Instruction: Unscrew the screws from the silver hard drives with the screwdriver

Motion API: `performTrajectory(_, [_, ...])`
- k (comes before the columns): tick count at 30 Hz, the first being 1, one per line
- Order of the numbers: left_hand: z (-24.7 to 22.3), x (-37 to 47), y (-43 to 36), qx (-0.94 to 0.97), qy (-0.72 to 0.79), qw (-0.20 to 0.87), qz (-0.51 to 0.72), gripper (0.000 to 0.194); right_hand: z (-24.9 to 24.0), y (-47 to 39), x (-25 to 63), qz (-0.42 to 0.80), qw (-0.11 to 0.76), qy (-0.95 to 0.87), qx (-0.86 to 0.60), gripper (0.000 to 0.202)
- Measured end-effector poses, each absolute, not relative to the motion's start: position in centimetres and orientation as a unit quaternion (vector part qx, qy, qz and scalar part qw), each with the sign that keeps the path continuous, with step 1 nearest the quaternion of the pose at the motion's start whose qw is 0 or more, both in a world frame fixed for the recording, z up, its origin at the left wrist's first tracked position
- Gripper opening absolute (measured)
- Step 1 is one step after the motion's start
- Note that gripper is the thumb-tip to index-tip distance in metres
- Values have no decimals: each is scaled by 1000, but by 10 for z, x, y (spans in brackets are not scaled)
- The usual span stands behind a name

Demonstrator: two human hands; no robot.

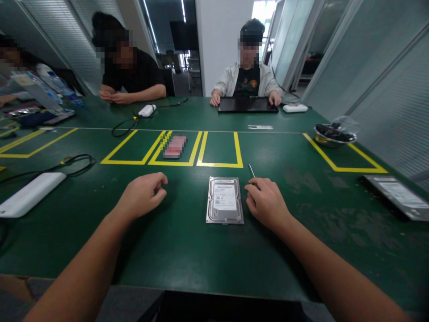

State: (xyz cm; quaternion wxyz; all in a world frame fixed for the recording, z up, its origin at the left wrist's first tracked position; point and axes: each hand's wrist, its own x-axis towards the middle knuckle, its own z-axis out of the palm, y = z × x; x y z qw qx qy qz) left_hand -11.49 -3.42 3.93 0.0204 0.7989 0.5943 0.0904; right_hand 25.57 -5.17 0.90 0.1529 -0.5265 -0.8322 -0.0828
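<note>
The hard drive [225, 200] lies flat, label up, on the green table [161, 255], between the 2 hands and closer to the table's near edge than its far edge. The right hand [268, 201] is just beside the drive's right side, its fingers closed around a thin metal rod [251, 170], probably a screwdriver; its grip end is hidden, and the bare end points toward the far edge. The left hand [144, 194] is apart from the drive, fingers loosely curled, with a narrow gap at the thumb and nothing visible in it.

My judgement is that little is done: the drive looks whole, its cover on, and the rod's bare end is apart from it, so most of its handling seems left. Whether any screw is out is too small to tell. A 2nd drive [398, 196], near the table's right edge, lies untouched, short of a bowl [330, 141] of dark items.
</note>
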Motion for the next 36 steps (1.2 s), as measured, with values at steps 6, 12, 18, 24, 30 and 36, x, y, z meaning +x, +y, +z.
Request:
performTrajectory(6, [26, -162, -45, 711, 700, -57, 30, 37, 6, -50, 256, -83, 159, -839, -514, 25])
performTrajectory(12, [28, -211, -55, 585, 804, -96, -43, 42, 2, -48, 256, -101, 181, -846, -492, 20])
performTrajectory(18, [26, -248, -50, 499, 859, -46, -100, 49, 1, -48, 256, -111, 190, -849, -480, 18])
performTrajectory(24, [18, -272, -42, 499, 858, -22, -123, 50, 0, -48, 257, -109, 191, -849, -480, 17])
performTrajectory(30, [15, -282, -39, 519, 842, -41, -138, 49, 0, -48, 257, -106, 195, -849, -479, 18])
performTrajectory(36, [23, -274, -37, 535, 831, -54, -144, 50, 0, -48, 257, -104, 197, -849, -479, 18])
